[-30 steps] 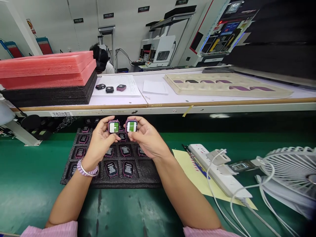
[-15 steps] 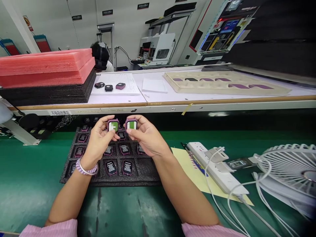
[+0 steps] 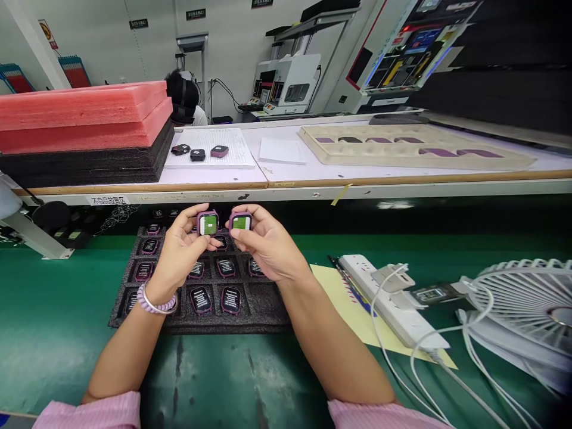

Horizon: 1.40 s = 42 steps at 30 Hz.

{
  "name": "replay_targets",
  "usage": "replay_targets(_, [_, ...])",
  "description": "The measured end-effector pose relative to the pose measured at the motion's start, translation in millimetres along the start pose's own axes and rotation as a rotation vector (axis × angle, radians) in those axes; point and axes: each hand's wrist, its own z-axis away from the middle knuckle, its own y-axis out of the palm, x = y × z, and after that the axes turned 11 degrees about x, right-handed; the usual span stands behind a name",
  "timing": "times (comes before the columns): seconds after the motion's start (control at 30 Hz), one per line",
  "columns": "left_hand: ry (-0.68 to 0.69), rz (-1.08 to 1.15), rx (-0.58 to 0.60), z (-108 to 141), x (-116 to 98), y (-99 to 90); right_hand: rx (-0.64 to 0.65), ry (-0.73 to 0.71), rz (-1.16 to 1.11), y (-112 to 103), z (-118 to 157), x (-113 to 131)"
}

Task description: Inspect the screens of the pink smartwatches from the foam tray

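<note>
The black foam tray (image 3: 267, 301) lies on the green surface (image 3: 214, 381), its pockets holding smartwatches such as the purple-cased one (image 3: 231, 300) in the front row, screens up with lines of white text. Above the tray's back half, the left hand (image 3: 185, 256) grips a purple smartwatch (image 3: 208, 224), its fingers closed around the case edges and the thumb at the lower edge. Just beside it, also above the back of the tray, the right hand (image 3: 268, 244) pinches a second purple smartwatch (image 3: 241, 221) between thumb and fingers. Both raised screens face the wearer and show green and white blocks; the two cases are near each other but apart.

Right of the tray lie a yellow sheet (image 3: 324, 280) and, partly on it, a white power strip (image 3: 417, 330) with plugs and cables; farther right is a white fan (image 3: 522, 298). Beyond the tray runs a raised shelf (image 3: 286, 174), carrying pink foam sheets (image 3: 80, 113) stacked on black ones to the tray's left and a cream tray (image 3: 330, 158) to its right.
</note>
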Motion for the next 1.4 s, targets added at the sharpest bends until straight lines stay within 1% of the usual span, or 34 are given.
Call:
replay_targets(0.17, [-0.032, -0.023, -0.03, -0.3, -2.9, 1.4, -0.016, 0.014, -0.001, 1.4, -0.3, 1.7])
replay_targets(0.3, [-0.029, -0.038, -0.047, -0.8, -3.1, 1.6, -0.024, 0.021, -0.013, 2.2, -0.2, 3.8])
replay_targets(0.63, [-0.04, 0.055, -0.077, -0.9, -5.9, 0.8, -0.003, 0.024, -0.096, 1.4, -0.1, 6.3])
replay_targets(0.8, [-0.023, 0.025, -0.074, -0.2, -5.2, 0.3, 0.028, 0.058, -0.121, 0.5, 1.4, 6.4])
replay_targets(1.2, [-0.001, 0.041, -0.037, 0.0, -3.4, 0.0, 0.084, 0.011, -0.078, -0.7, 4.6, 4.1])
replay_targets(1.4, [0.032, 0.048, -0.009, -0.2, -0.5, -0.9, 0.081, 0.008, -0.08, 0.7, 5.7, 4.7])
